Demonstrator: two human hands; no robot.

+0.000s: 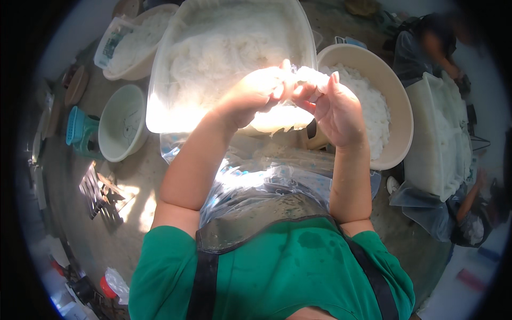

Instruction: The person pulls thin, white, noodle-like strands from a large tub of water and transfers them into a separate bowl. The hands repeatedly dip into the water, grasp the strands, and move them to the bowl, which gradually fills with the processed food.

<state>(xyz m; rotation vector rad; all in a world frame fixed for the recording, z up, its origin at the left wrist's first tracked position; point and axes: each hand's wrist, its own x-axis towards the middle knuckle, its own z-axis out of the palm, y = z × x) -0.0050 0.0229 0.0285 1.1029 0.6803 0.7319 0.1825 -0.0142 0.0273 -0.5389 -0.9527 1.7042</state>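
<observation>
My left hand (253, 97) and my right hand (340, 113) meet above the near right edge of a big white rectangular tub (156, 98). A soft white clump (314, 79) is pinched between the thumb and fingers of my right hand. The closed fingertips of my left hand touch its left end; strong glare washes out their detail. Loose, pale, stringy-looking material (224, 56) fills the tub. A round beige basin (401, 125), close to my right hand, holds a heap of similar white pieces (372, 101).
At the left stand a pale round basin (114, 146), a blue-green stool (80, 133) and another filled tub (109, 74). A filled white crate (421, 133) stands at the right, with two people (421, 45) beside it. A clear plastic apron (261, 181) covers my lap.
</observation>
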